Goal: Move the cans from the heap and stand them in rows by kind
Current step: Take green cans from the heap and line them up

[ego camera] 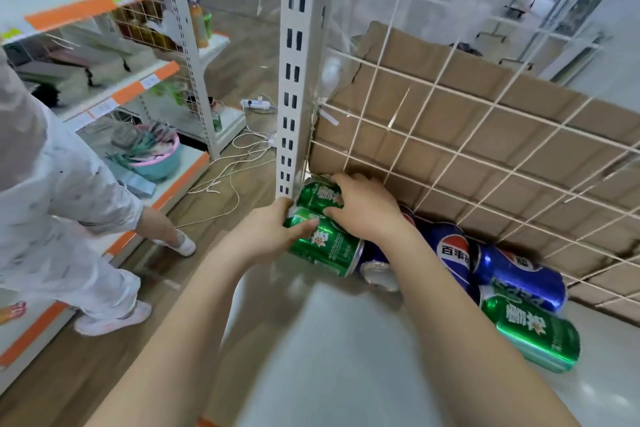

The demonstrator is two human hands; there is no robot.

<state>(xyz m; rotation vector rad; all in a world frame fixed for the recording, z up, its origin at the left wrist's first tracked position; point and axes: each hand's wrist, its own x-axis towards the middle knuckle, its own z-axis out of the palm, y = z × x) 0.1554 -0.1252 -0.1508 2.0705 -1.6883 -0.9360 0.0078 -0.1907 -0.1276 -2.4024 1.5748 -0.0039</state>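
Cans (533, 333), glossy green and blue

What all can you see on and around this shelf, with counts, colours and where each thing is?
Green aluminium drink cans: at least three, green; two at the shelf's back left corner, one lying front right.
Blue cola cans: at least three, blue; lying heaped against the grid.
Flat shelf board: one, pale grey; under the cans.
Wire grid panel: one, white; behind the heap.
Brown cardboard sheet: one, brown; behind the grid.
Slotted metal upright: one, white; at the left corner.
Second person: one, white clothing; far left.
Left grip: one, bare; holds the lying green can.
Right grip: one, bare; holds the corner green can.
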